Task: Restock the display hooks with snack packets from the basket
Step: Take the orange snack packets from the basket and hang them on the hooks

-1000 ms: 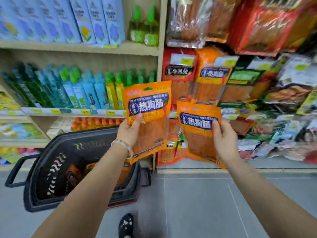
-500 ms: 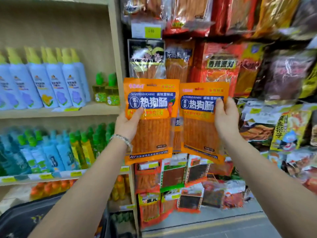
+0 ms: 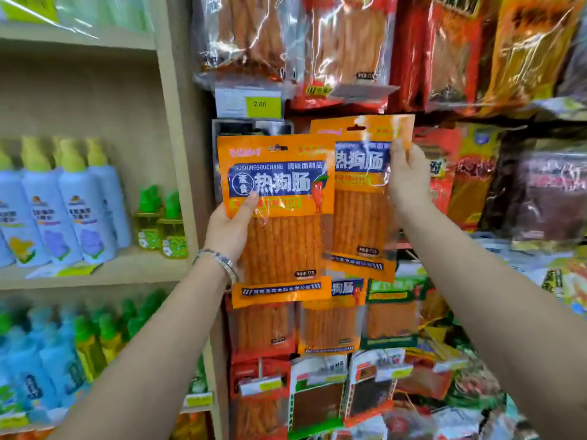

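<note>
While the left hand (image 3: 230,228) pinches the front packet (image 3: 279,223), the right hand (image 3: 408,182) clasps the rear packet (image 3: 360,214).
Fingers (image 3: 249,203) curl round each edge; the front one sits below the yellow price tag (image 3: 259,104), the rear one below-right.

We see the left packet (image 3: 279,239) and right packet (image 3: 359,223) orange with blue bands, the bottles (image 3: 85,211) pale blue, yellow-capped.

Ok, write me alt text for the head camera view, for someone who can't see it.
The left hand and right hand each hold up an orange snack packet before a wall of hanging snacks; the left packet overlaps the right packet, which is held higher. Shelves of bottles stand to the left.
</note>
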{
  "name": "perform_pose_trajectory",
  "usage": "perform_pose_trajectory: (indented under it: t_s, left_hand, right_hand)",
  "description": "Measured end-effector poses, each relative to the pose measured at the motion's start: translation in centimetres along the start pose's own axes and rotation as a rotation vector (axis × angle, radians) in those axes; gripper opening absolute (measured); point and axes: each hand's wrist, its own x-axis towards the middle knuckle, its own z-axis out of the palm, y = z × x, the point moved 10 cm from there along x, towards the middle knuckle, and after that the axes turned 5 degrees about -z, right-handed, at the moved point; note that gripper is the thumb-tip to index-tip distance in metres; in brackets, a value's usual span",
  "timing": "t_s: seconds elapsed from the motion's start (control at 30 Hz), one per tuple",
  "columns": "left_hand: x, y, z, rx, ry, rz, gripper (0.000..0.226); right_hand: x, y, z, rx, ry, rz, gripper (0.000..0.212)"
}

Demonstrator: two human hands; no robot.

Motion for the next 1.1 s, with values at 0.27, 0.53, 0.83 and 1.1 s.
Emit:
perform_pose_trajectory:
  t_s: [0.27,0.53,0.83,1.1]
  left_hand:
    - [2.1,0.4,1.6,-0.008,0.036,-0.046,0.031]
    - [1.9,0.3,3.2,0.026,0.047,-0.098,0.046]
    - [1.2,0.6,7.4,0.068,-0.016,-0.068,0.054]
    - [1.3,5.5,11.7,0.204,-0.092,0.250,0.052]
  right_hand:
    - [4.0,1.6,2.6,0.037,-0.041,0.050,0.036]
    - [5.1,4.8,3.4,0.106,-0.059,0.148,0.019]
    - [1.7,4.7,3.2,0.246,-0.190,0.045,0.023]
    - [2.8,2.8,3.5,0.289,-0.259,-0.010,0.016]
